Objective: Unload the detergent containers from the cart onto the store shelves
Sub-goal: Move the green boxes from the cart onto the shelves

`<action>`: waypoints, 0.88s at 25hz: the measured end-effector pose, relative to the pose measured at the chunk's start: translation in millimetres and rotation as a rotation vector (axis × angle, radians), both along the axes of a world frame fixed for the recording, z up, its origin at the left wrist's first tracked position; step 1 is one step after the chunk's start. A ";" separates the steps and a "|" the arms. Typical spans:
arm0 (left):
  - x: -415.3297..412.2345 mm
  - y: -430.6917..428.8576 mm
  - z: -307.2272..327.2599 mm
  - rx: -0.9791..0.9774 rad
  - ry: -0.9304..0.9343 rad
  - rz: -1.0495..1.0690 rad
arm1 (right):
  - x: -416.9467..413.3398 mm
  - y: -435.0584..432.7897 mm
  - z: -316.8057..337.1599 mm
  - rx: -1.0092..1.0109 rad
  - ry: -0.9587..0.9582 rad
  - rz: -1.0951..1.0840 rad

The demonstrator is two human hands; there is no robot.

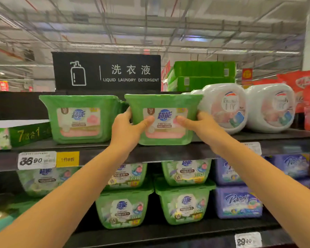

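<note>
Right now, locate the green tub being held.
Held tub: head view centre, top shelf, between a matching green tub left and a white tub right.

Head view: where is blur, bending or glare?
Head view: the black rectangular sign reads sharp; the held green plastic detergent tub is slightly soft; the ceiling and the lower green tubs smear with motion. Head view: the black shelf edge bows from the wide lens; light is even, with mild sheen on the white round tubs.
</note>
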State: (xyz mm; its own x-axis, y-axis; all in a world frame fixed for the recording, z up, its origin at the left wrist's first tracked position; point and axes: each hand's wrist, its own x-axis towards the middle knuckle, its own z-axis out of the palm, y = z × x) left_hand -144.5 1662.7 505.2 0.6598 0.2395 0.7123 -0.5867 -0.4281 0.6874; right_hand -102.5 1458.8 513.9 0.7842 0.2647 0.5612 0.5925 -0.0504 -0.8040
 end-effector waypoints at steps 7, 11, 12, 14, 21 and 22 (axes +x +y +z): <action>48.6 19.4 14.7 0.152 0.244 0.269 | 58.8 18.2 16.0 -0.311 -0.009 -0.111; 67.8 13.3 16.1 0.205 0.378 0.436 | 85.7 39.5 19.2 -0.440 -0.086 -0.286; 72.8 11.4 18.5 0.209 0.400 0.434 | 92.1 43.1 21.6 -0.471 -0.077 -0.317; 80.9 9.8 22.0 0.183 0.424 0.421 | 101.8 48.3 24.6 -0.491 -0.065 -0.340; 99.6 21.7 17.8 0.025 0.423 0.329 | 120.9 56.4 12.0 -0.426 -0.113 -0.312; 100.7 22.4 17.4 0.018 0.423 0.324 | 122.3 56.0 10.5 -0.432 -0.119 -0.294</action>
